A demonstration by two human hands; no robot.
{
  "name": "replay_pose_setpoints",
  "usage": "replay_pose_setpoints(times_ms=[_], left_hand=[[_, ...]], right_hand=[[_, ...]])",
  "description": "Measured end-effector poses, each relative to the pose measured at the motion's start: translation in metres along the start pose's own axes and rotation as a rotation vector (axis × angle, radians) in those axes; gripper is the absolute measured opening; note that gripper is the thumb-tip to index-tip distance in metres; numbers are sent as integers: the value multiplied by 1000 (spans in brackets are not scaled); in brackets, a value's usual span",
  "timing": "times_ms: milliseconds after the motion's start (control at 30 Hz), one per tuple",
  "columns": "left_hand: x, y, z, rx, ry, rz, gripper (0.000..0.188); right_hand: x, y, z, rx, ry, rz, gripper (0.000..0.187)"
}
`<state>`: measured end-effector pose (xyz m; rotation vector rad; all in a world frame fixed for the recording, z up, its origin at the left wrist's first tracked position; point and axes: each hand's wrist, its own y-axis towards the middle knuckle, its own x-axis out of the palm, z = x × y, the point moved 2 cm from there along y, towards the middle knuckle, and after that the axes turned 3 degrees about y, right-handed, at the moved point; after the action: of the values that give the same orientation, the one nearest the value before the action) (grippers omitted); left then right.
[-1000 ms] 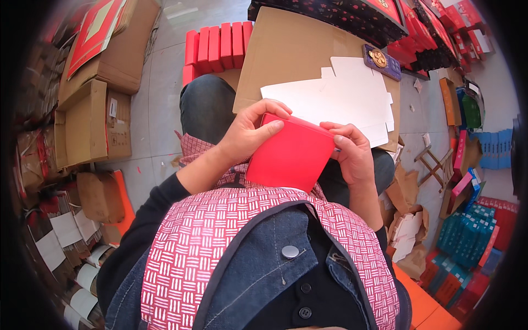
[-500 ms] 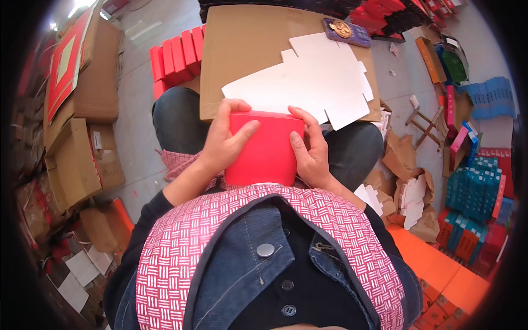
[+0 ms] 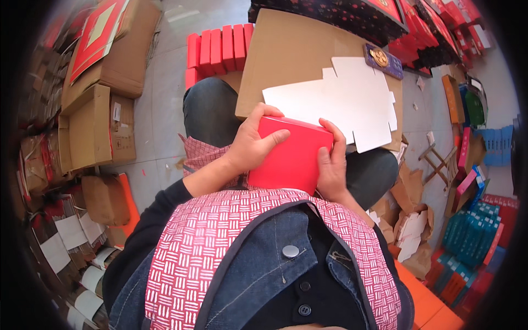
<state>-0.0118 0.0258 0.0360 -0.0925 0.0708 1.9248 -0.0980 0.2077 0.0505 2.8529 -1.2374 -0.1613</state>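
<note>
Nearest item: your own torso, in a denim jacket (image 3: 258,275) over a red-and-white woven-pattern apron (image 3: 192,242), filled the lower middle of the view.

Item in hand: one red box (image 3: 291,157), flat-faced and closed, sat in your lap just above the apron edge, tilted slightly. Your left hand (image 3: 250,146) lay across its left side, the fingers (image 3: 272,137) stretched over the top face and the thumb hooked on the upper edge; the grip was pressed onto the box, not spread. Your right hand (image 3: 331,162) clasped the right edge, fingers curled round the side, likewise closed on the box.

Beneath the box: your knees in dark trousers (image 3: 212,113).

Just beyond the hands: a brown cardboard sheet (image 3: 291,55) rested across the knees, serving as a table. On it lay a white die-cut blank (image 3: 341,99), flat and unfolded, touching the far edge of the red box. At the sheet's far right corner sat a small purple piece with a gold round emblem (image 3: 380,59).

Farther, on the floor: a row of red boxes (image 3: 217,47) standing side by side past your left knee.

Left of you: open brown cartons (image 3: 93,126).

Right of you: stacks of teal boxes (image 3: 473,236) and scraps of brown paper.

Farthest: dark patterned boxes with red lids (image 3: 385,14).
</note>
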Motion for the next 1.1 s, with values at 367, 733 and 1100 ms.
replay_pose_setpoints(times_ms=[367,733,1100], left_hand=[[-48,30,35,-208,-956,-217,42],[-163,36,19,-2,-554,364,35],[-246,52,-239,-489,610,706,46]], right_hand=[[-5,80,-37,-436,-315,-176,40],[54,109,-31,292,203,-105,49],[48,72,-7,550,242,-47,30]])
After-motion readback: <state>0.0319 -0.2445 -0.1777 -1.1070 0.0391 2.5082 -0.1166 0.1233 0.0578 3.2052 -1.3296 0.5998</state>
